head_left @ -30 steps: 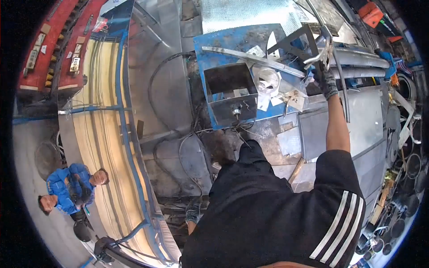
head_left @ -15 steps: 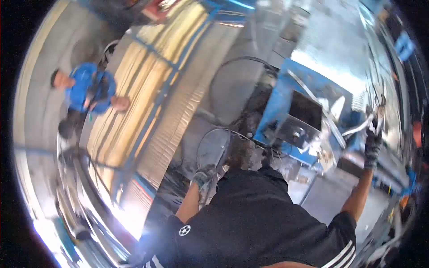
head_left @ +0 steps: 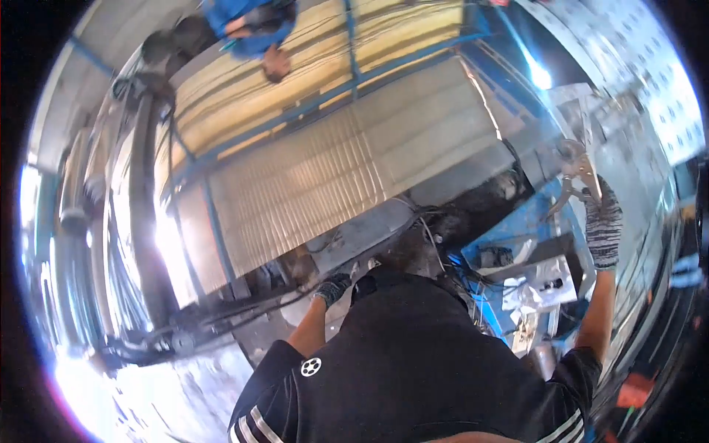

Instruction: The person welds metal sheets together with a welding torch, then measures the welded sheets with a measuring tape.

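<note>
My right hand [head_left: 604, 225], in a grey striped knit glove, is out to the right with its fingers closed around a pair of metal locking pliers [head_left: 580, 168]. The jaws point up and away from me, over the blue work stand. My left hand [head_left: 332, 289], in a dark knit glove, hangs low beside my body, near dark cables and the floor. Its fingers are too small and dark to make out.
A large ribbed metal sheet [head_left: 310, 199] lies ahead, with a blue frame [head_left: 295, 122] behind it. A blue stand [head_left: 473, 247] carries a silver box [head_left: 543, 284]. Cables [head_left: 428, 214] run between. Beyond the frame is a co-worker in blue [head_left: 255, 26]. A perforated metal panel [head_left: 642, 66] stands upper right.
My view has swung to the right, so the co-worker and frame have shifted and turned in the picture. The pliers stay in my right hand; my left hand stays low.
</note>
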A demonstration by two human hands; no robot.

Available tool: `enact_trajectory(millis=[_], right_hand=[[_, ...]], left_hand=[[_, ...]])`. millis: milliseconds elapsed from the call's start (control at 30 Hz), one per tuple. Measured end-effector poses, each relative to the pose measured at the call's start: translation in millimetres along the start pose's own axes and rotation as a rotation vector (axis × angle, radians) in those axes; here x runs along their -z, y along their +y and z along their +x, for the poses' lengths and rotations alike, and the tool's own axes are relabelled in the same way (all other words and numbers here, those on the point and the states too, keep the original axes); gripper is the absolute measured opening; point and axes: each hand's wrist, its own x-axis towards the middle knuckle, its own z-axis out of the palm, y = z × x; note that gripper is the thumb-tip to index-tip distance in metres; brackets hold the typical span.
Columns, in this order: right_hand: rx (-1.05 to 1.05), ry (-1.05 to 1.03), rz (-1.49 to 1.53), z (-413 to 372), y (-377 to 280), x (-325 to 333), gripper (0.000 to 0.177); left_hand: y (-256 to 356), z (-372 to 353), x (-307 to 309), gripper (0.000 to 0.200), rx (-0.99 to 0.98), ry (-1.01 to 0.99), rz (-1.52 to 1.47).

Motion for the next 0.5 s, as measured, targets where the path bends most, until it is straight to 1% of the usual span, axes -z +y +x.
enact_trajectory(millis=[33,67,100,133,167,200,233,267,300,333,367,400,433,467,500], right_hand=[[0.039,-0.027,0.018,13,-21,-21,0.034],[0.186,-0.053,-0.073,24,-39,-43,0.035],[0.336,-0.069,-0.161,35,-57,-66,0.035],[0.376,-0.086,-0.138,44,-73,-94,0.035],[0.42,-0.13,-0.241,50,-88,-122,0.036],[0.46,-0.172,-0.348,56,-104,-143,0.037],[0.537,-0.259,-0.11,63,-155,-154,0.038],[0.469,-0.304,-0.226,61,-182,-175,0.038],[0.55,-0.306,-0.127,61,-200,-204,0.037],[0.642,-0.333,0.028,64,-235,-220,0.037],[0.726,-0.365,0.187,65,-272,-237,0.037],[0.79,-0.343,0.234,65,-300,-257,0.037],[0.849,-0.321,0.28,61,-324,-280,0.038],[0.851,-0.37,0.272,58,-346,-307,0.039],[0.855,-0.417,0.26,56,-369,-331,0.041]], left_hand=[[-4,-16,5,0.029,-0.031,0.041,0.072],[-16,-30,0,0.029,0.008,0.069,0.053],[-27,-42,-5,0.029,-0.031,0.097,0.147],[-36,-55,-8,0.029,-0.067,0.119,0.246],[-33,-70,-3,0.029,-0.044,0.165,0.169],[-30,-83,3,0.029,-0.011,0.183,0.158],[-29,-93,8,0.03,0.032,0.128,0.143],[-31,-103,11,0.032,0.072,0.071,0.126],[-75,-106,-28,0.035,0.079,0.142,0.085],[-73,-118,-28,0.035,0.103,0.162,0.076],[-63,-134,-23,0.036,0.162,0.18,-0.044],[-53,-143,-17,0.037,0.213,0.204,-0.162],[-45,-147,-15,0.037,0.357,0.169,-0.274],[-53,-151,-25,0.037,0.371,0.183,-0.28],[-66,-152,-46,0.038,0.377,0.211,-0.217]])
